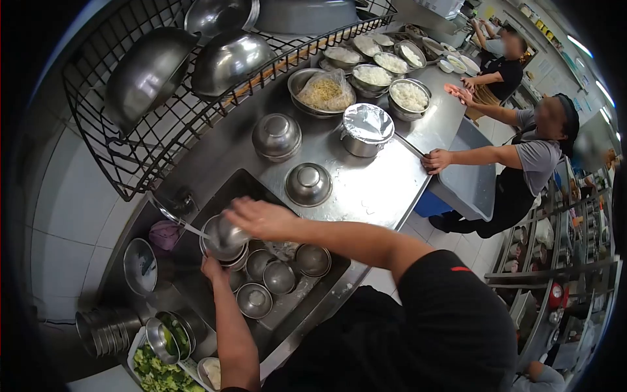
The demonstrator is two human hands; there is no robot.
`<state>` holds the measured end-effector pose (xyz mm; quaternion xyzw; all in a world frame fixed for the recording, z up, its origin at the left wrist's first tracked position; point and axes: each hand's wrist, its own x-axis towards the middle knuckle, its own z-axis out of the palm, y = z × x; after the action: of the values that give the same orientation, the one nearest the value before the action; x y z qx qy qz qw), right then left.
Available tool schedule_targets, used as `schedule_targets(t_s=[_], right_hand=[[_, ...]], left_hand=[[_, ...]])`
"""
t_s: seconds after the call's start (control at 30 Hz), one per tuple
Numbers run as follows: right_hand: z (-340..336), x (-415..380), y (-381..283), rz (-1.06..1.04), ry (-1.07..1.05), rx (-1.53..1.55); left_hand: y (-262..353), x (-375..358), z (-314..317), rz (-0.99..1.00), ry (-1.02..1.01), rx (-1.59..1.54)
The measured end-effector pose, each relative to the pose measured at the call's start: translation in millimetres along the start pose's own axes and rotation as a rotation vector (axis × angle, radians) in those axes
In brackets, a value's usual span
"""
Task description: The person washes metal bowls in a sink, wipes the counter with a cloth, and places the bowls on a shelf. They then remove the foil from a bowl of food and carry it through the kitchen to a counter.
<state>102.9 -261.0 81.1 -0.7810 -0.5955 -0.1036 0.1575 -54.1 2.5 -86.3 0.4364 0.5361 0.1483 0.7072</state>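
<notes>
Under the faucet (pixel 168 208), a stream of water runs onto stacked metal bowls in the sink (pixel 336 277). My left hand (pixel 210 266) grips the near side of a metal bowl (pixel 206 230), its fingers partly hidden. Another metal bowl (pixel 228 239) is tilted over it, with my right hand (pixel 256 219) on its edge; that hand is smeared by motion. Beside them in the sink are several more bowls, among them a small bowl (pixel 280 277) and a wider bowl (pixel 255 300).
Overturned bowls (pixel 309 184) and a foil-covered pot (pixel 368 129) stand on the steel counter (pixel 385 189). Beyond are rice bowls (pixel 410 97) and a bowl of noodles (pixel 324 93). A wire rack (pixel 124 171) hangs above. A co-worker (pixel 539 144) stands by a grey bin (pixel 471 176).
</notes>
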Motion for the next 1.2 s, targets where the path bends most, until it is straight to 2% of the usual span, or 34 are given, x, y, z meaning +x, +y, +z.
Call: schedule_targets(t_s=[0.07,0.13,0.17,0.2,0.27,0.33,0.4,0.47,0.53,0.6,0.63,0.67,0.73,0.77,0.83,0.87,0.93,1.0,1.03,1.1,1.13,1.2], right_hand=[[-19.1,-43.2,29.9,0.117,0.091,-0.026],[-33.7,-59.8,44.0,0.353,0.148,0.282],[-23.4,-57.1,45.1,0.455,0.292,0.448],[-10.0,-48.7,44.3,0.459,0.295,0.445],[21.8,-20.6,37.5,0.907,0.251,0.614],[60.9,2.8,26.5,0.989,0.129,0.557],[79.9,28.3,4.6,1.047,-0.125,0.552],[97.4,47.5,-18.1,1.035,-0.159,0.626],[114.1,61.8,-23.9,1.0,-0.126,0.755],[121.8,80.4,-21.5,1.254,-0.419,1.422],[131.3,83.7,-27.6,1.335,-0.314,1.57],[140.0,85.1,-28.2,1.33,-0.322,1.568],[118.7,85.1,-31.4,1.169,-0.357,1.818],[105.2,88.1,-32.0,1.172,-0.368,1.815],[74.8,99.7,-31.7,0.893,-0.807,0.938],[84.5,94.8,-23.9,0.88,-0.814,0.936],[140.9,84.8,-7.8,0.351,-0.482,1.119],[138.1,82.4,-9.7,0.713,-0.439,1.757],[130.2,92.8,-22.8,0.683,-0.483,1.765],[99.1,109.4,-49.6,0.92,-0.352,1.384],[93.9,109.6,-59.3,0.916,-0.374,1.379],[81.8,100.1,-62.9,0.376,-0.038,0.392]], left_hand=[[6.5,-3.4,10.0,0.045,0.002,-0.038],[5.7,-6.8,17.0,-0.02,0.066,-0.015],[0.7,-12.5,20.2,-0.028,0.067,-0.018],[2.2,-23.2,28.9,-0.029,0.059,-0.035],[0.3,-20.4,34.9,-0.018,0.047,-0.047],[-28.6,7.5,20.7,0.121,-0.021,-0.112],[-23.0,-10.0,20.7,0.188,-0.018,-0.081],[5.9,-69.4,35.4,0.1,0.125,-0.01],[4.9,-55.2,13.0,0.086,0.179,-0.022],[7.5,-51.9,1.2,0.033,0.173,-0.091],[5.9,-48.8,-6.0,0.038,0.183,-0.128],[4.9,-45.1,-12.4,0.039,0.188,-0.135],[-3.7,-30.5,-25.4,0.012,0.15,-0.231],[-9.4,-22.3,-29.1,0.007,0.157,-0.235],[-12.7,-12.7,-36.6,-0.043,0.272,-0.233],[-12.5,-12.1,-36.1,-0.04,0.281,-0.241],[-8.4,-29.2,-28.2,0.008,0.178,-0.182],[-5.7,-39.9,-22.2,-0.019,0.249,-0.236],[-5.9,-38.8,-21.8,-0.049,0.227,-0.249],[-2.3,-32.8,-26.5,-0.085,0.221,-0.277],[-1.4,-31.8,-25.2,-0.102,0.214,-0.243],[-8.5,-25.7,-21.2,-0.135,0.182,-0.206]])
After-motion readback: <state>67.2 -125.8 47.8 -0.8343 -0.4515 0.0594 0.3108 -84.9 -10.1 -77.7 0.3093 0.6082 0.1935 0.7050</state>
